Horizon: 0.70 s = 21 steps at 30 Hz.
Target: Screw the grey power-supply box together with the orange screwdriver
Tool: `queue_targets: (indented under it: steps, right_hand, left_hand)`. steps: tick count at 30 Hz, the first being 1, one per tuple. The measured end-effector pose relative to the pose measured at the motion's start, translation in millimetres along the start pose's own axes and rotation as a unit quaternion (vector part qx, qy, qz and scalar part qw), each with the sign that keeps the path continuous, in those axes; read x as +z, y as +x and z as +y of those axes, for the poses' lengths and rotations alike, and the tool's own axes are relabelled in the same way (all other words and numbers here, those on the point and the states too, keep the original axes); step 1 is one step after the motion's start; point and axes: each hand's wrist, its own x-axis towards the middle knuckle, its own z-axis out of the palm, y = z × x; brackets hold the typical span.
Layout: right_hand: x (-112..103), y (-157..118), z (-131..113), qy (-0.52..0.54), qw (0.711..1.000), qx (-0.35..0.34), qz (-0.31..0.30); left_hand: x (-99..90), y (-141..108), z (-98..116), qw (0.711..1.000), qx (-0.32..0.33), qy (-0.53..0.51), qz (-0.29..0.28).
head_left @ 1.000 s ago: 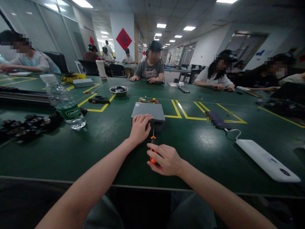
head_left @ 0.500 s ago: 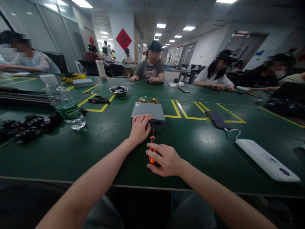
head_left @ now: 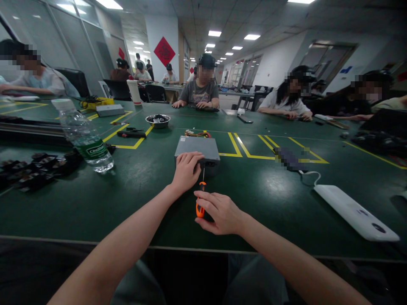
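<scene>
A grey metal box (head_left: 203, 145) with a socket on its near face lies on the green table (head_left: 143, 220), with coloured wires (head_left: 197, 134) behind it. My left hand (head_left: 187, 171) rests on the box's near left edge, fingers over its top; its thumb side is by the near face. My right hand (head_left: 219, 212) holds an orange and black screwdriver (head_left: 200, 210) between thumb and fingers. The screwdriver's thin shaft points away from me to the near face of the box, beside my left fingers. Its very tip is too small to make out.
A water bottle (head_left: 92, 146) and black parts (head_left: 41, 171) stand left. Farther back are a metal bowl (head_left: 158, 121) and a black tool (head_left: 131, 134). A phone (head_left: 289, 159) is cabled to a white device (head_left: 356, 212) at right. People sit across the table.
The screwdriver's handle has shifted slightly left, and my right fingers have closed in around it. My left hand stays on the box.
</scene>
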Motion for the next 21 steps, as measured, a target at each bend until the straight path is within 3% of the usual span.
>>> queue_targets:
  steps: [5,14,21]
  right_hand:
    - [-1.2,3.2,-1.7,-0.055,0.998,-0.019,-0.034]
    - [2.2,-0.9,-0.4,-0.046,0.996,0.005,0.075]
    - [-3.9,1.9,-1.4,-0.067,0.998,-0.004,0.001]
  left_hand:
    - [0.0,0.1,-0.3,1.0,0.001,-0.001,0.0]
    - [1.4,-0.2,-0.8,1.0,-0.003,0.001,-0.003]
    - [0.8,-0.2,-0.5,1.0,-0.001,0.0,0.002]
